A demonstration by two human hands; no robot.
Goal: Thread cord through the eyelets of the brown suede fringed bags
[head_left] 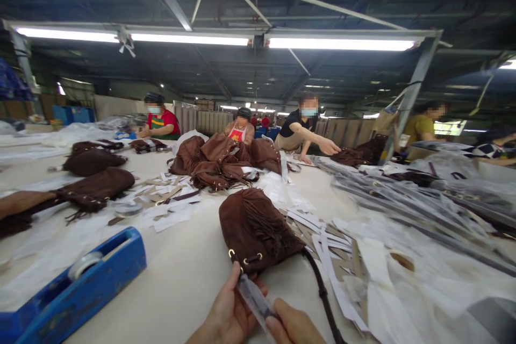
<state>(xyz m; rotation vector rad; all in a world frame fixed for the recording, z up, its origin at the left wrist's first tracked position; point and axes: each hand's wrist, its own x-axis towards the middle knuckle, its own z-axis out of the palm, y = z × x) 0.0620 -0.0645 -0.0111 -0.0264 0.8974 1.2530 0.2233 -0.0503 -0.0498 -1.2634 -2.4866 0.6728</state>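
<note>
A brown fringed bag with gold-coloured eyelets lies on the table in front of me, its opening end towards my hands. From its near corner runs a strap in a clear plastic sleeve. My left hand is closed around the sleeve's upper end, thumb beside the eyelets and fingers underneath. Lower down, my right hand pinches the same sleeve between thumb and fingers. A dark strap with a knot-like loop trails from the bag's right side towards the table's near edge.
A blue tape dispenser stands at the left. Brown bags are heaped ahead, with paper strips scattered nearby. Plastic-wrapped straps and a tape roll lie right. Several co-workers are around the table; one person's arm reaches across.
</note>
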